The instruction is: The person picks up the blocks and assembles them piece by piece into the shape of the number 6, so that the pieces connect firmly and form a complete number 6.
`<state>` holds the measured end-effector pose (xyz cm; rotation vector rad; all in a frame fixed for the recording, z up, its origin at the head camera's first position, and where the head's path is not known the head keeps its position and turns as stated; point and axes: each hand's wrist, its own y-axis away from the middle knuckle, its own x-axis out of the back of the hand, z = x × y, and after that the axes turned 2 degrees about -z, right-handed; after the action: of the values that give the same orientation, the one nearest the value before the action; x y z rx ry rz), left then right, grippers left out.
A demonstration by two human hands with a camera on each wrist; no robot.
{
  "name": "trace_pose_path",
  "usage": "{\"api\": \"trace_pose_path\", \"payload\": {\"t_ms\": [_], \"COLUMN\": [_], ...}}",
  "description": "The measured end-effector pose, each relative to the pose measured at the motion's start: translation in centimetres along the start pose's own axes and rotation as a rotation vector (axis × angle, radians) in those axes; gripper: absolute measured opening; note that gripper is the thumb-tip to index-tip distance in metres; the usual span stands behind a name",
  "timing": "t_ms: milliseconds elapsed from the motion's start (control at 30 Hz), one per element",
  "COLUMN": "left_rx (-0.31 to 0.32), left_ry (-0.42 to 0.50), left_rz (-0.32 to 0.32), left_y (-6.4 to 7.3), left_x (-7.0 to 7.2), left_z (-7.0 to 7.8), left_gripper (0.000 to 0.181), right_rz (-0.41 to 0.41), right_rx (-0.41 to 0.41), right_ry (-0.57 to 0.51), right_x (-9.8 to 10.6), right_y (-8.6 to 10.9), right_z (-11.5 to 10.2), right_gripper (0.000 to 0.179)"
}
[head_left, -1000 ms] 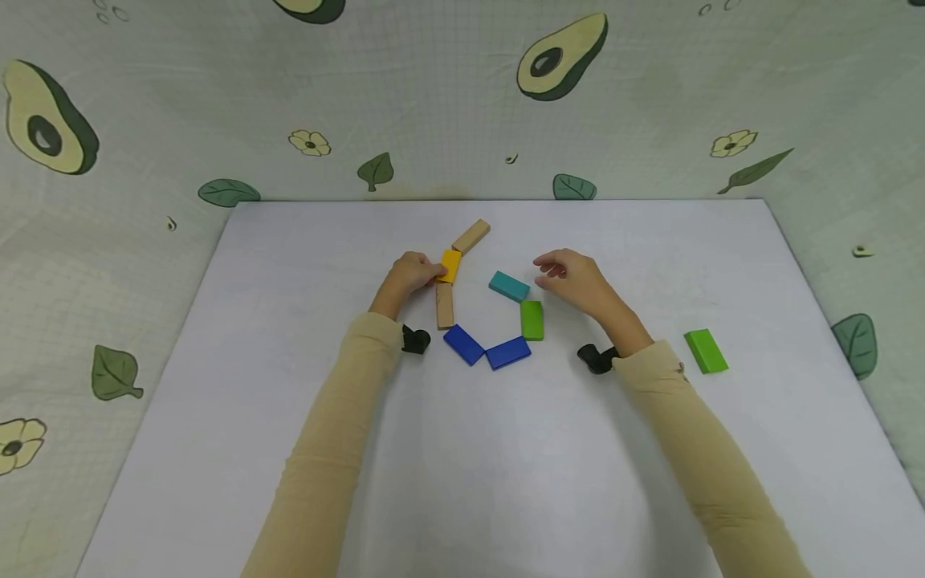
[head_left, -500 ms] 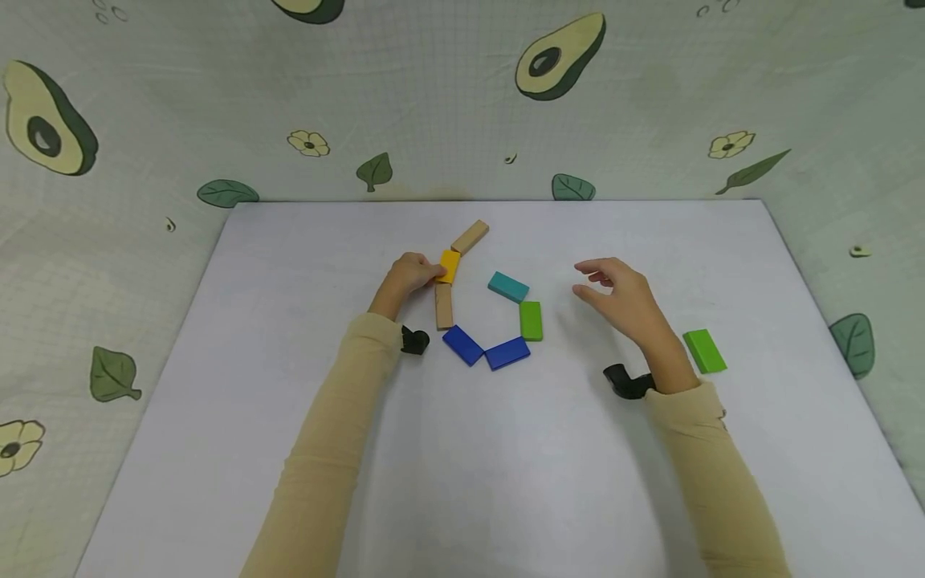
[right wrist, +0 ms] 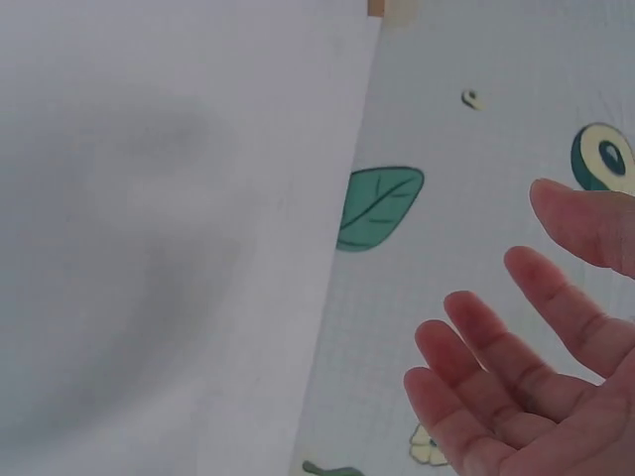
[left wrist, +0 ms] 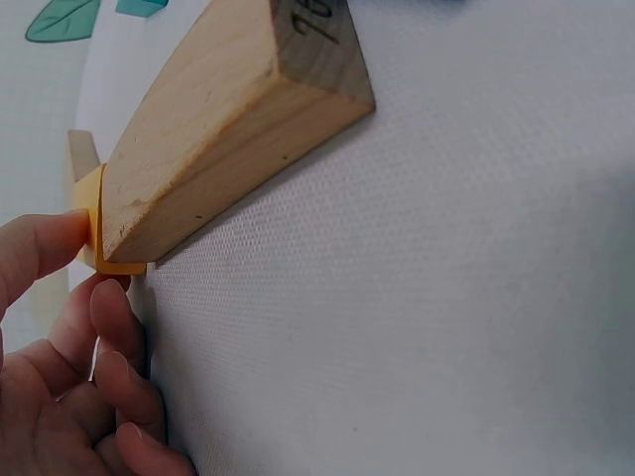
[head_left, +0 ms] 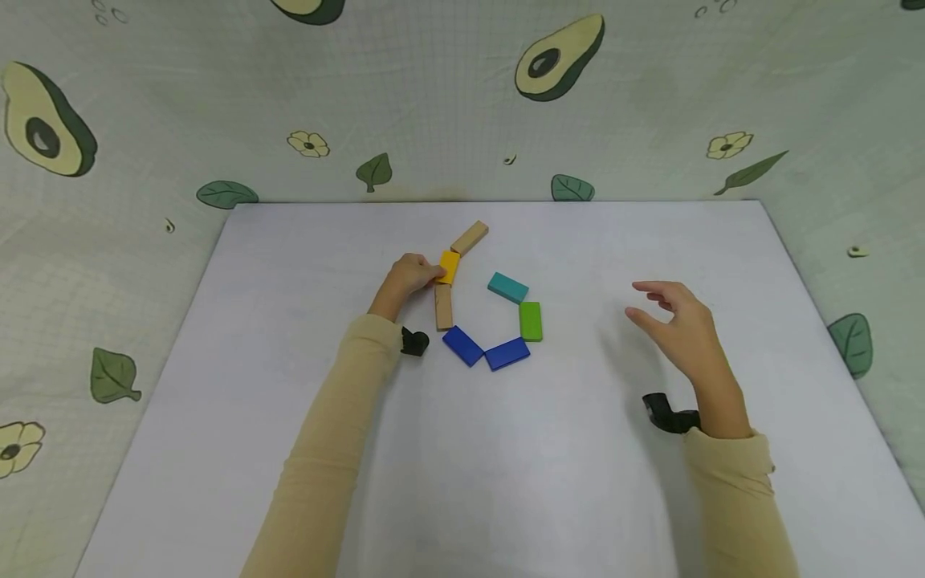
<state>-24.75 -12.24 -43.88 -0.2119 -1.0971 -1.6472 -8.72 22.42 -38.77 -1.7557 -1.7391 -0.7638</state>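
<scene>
My left hand [head_left: 410,274] pinches a yellow block [head_left: 450,266] in the curved row. In the left wrist view, a finger lies against the yellow block [left wrist: 91,213], with other fingers curled below it. Plain wooden blocks stand at both ends of the yellow one: one nearer [head_left: 444,307], one farther [head_left: 470,238]. Two blue blocks [head_left: 463,346], a green block [head_left: 531,322] and a teal block [head_left: 508,287] carry the curve round to the right. Off to the right, my right hand [head_left: 682,325] hovers with thumb and fingers apart, holding nothing; its fingers [right wrist: 476,367] look relaxed.
The white table [head_left: 549,482] has its far edge near the top of the blocks. A pale cloth [head_left: 433,96] printed with avocados and leaves hangs behind it. A gap separates the teal block from the farthest wooden block.
My right hand has moved right and toward me, away from the teal block, and opened wider. It and its forearm now cover the loose green block. My left hand has stayed put.
</scene>
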Motion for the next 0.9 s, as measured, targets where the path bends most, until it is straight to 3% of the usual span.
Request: {"api": "trace_pose_path", "payload": {"t_ms": [433,900], "left_rx": [-0.001,-0.007], "left_ry": [-0.023,-0.036], "left_rz": [-0.012,-0.011], "left_y": [0.1,-0.2], "left_x": [0.1,0.1], "left_z": [0.2,0.2], "left_gripper": [0.027,0.028], "right_rz": [0.026,-0.009], "right_rx": [-0.131,-0.307], "right_ry": [0.043,0.080], "right_x": [2.3,3.2], "right_y": [2.7,3.4], "right_z": [3.9,7.9], "right_gripper": [0.053,0.059]}}
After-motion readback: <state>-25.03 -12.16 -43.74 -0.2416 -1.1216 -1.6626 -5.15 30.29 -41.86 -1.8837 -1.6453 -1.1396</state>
